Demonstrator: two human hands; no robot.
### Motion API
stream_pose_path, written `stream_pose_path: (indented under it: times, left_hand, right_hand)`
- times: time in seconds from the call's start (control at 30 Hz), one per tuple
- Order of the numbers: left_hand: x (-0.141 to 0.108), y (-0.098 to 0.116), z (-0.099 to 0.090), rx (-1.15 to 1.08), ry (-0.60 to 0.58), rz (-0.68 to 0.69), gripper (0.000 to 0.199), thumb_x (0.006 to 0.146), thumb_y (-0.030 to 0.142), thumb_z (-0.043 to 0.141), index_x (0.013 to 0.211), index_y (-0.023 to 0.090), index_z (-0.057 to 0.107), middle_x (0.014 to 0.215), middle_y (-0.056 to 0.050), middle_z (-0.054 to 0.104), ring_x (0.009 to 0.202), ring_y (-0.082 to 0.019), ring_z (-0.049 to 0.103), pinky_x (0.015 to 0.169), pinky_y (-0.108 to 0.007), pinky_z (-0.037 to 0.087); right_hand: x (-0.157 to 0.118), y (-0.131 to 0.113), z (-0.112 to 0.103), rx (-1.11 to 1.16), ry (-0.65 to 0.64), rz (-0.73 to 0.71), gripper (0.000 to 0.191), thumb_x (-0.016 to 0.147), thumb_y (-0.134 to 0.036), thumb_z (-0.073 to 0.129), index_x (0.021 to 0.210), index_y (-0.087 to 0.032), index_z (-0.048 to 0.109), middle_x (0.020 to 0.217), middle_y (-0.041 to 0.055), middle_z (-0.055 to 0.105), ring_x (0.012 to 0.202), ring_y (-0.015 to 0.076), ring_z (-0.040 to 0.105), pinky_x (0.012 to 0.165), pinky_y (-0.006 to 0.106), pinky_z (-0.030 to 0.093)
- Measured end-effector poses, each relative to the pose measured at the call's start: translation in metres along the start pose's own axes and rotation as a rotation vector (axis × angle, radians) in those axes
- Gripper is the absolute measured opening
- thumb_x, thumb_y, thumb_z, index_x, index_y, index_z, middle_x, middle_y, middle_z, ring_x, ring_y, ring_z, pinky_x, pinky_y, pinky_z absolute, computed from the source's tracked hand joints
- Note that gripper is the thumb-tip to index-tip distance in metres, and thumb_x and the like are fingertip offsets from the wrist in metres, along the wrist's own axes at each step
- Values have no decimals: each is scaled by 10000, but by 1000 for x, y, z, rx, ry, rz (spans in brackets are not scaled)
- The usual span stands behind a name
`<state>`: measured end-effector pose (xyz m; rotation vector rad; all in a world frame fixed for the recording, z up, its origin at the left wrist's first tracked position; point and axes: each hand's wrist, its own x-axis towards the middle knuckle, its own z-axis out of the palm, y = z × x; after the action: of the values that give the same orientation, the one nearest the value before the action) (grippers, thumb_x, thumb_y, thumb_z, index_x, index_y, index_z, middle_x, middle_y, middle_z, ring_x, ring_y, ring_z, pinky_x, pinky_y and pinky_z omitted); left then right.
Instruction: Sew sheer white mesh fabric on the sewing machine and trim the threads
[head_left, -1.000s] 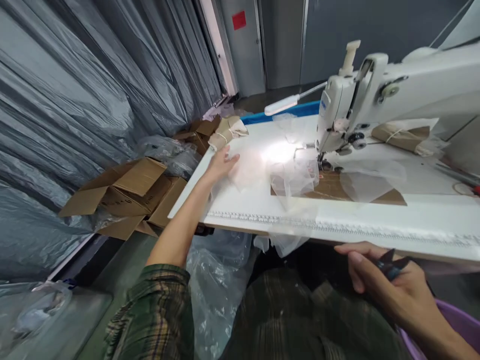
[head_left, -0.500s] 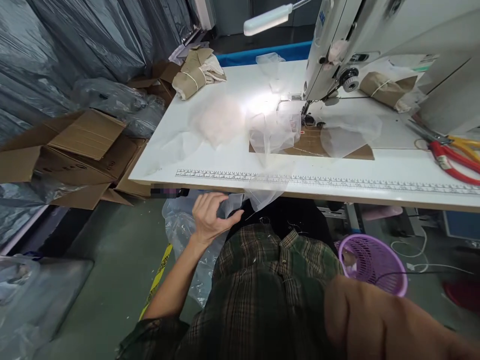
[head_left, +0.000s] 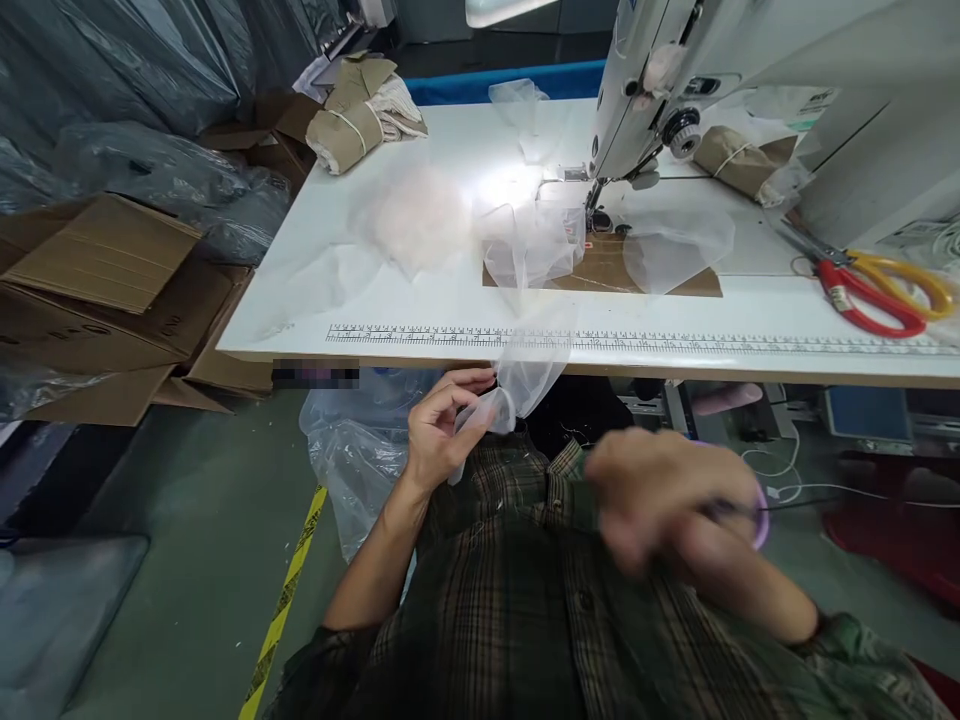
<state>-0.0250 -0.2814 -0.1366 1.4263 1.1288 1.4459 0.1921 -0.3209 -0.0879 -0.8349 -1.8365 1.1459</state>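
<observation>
My left hand [head_left: 444,430] is at the table's front edge, thumb and fingers pinching the end of a sheer white fabric strip [head_left: 538,365]. The strip runs up over the edge to more sheer fabric [head_left: 529,245] bunched beside the sewing machine needle area [head_left: 598,215]. My right hand [head_left: 667,495] is in front of my shirt, smeared by motion, its fingers curled. A small dark spot shows at its palm side, but whether it is a held thing I cannot make out. Another sheer piece [head_left: 679,250] lies on a brown card [head_left: 615,270] at the machine.
A printed ruler [head_left: 450,337] runs along the table front. Red-handled and yellow-handled scissors [head_left: 862,285] lie at right. Pale sheer fabric [head_left: 416,220] and a banded fabric bundle [head_left: 352,130] are at left. Open cardboard boxes [head_left: 112,270] stand left of the table; a purple basket [head_left: 762,520] is partly hidden.
My left hand has moved slightly right and closed on the sheer strip's hanging end. My right hand has moved left and away from the camera, toward my middle. The view has shifted a little.
</observation>
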Motion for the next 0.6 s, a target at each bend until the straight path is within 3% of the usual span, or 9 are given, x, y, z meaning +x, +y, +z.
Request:
stream_pose_path:
  times: [0.07, 0.17, 0.27, 0.4, 0.6]
  left_hand:
    - [2, 8, 6, -74, -14, -117, 211, 758, 330, 804, 741, 175, 662, 1033, -95, 730, 952, -211, 697, 871, -345, 557]
    - [6, 14, 11, -99, -26, -291, 283, 733, 393, 825, 784, 172, 656, 797, -38, 722, 719, -153, 680, 664, -250, 545]
    - [10, 18, 13, -99, -52, -356, 333, 700, 407, 846, 758, 173, 617, 678, 9, 666, 580, -101, 606, 537, -191, 469]
    - [11, 19, 11, -126, -71, -393, 330, 698, 358, 852, 831, 169, 616, 723, -5, 692, 610, -99, 629, 565, -183, 482]
    - [8, 19, 5, -314, -115, -502, 456, 671, 404, 845, 1006, 166, 647, 767, -27, 703, 632, -138, 645, 612, -245, 519]
  right_hand:
    - [28, 11, -6, 9, 148, -107, 284, 879, -501, 633, 971, -247, 719, 705, 23, 638, 529, 136, 525, 467, 276, 428]
    - [49, 33, -2, -166, 207, -35, 375, 749, -407, 795, 1040, -211, 662, 895, 49, 665, 674, 142, 563, 495, 244, 417]
    - [49, 46, 7, -251, 196, 25, 307, 771, -358, 765, 1008, -206, 643, 899, 41, 688, 712, 147, 597, 541, 245, 439]
    - [42, 46, 9, -272, 220, 53, 251, 796, -269, 700, 1031, -204, 644, 892, 37, 722, 744, 161, 652, 596, 260, 483]
    - [39, 37, 6, 2, 110, 160, 151, 871, -182, 565, 997, -187, 649, 782, 18, 736, 673, 132, 661, 635, 259, 519]
